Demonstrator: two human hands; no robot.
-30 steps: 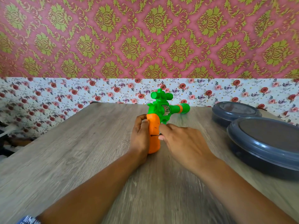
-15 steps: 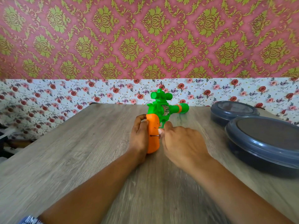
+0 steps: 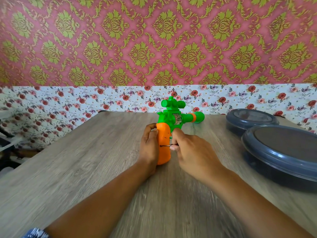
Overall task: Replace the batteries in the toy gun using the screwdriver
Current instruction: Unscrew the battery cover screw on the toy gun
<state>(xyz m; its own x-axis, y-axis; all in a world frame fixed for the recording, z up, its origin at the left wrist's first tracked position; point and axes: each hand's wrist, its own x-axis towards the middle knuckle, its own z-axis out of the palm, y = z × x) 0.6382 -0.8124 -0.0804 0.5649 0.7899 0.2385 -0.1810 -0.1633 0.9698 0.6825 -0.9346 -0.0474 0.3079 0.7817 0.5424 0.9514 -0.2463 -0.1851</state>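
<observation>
A green toy gun [image 3: 173, 117] with an orange grip [image 3: 163, 143] lies on the wooden table [image 3: 85, 169], barrel pointing right and grip toward me. My left hand [image 3: 148, 148] grips the left side of the orange grip, fingers curled over its top. My right hand [image 3: 193, 155] pinches a thin metal screwdriver [image 3: 165, 146], whose dark shaft lies across the grip with its tip at the grip's left part. The handle of the screwdriver is hidden inside my fingers.
Two dark grey round lidded containers stand at the right, a large one [image 3: 281, 152] near and a smaller one [image 3: 250, 120] behind it. A flowered wall runs along the table's far edge. The table's left edge drops to clutter.
My right hand has drawn back a little to the right and now shows the screwdriver shaft laid across the orange grip. The left hand and the gun have stayed put.
</observation>
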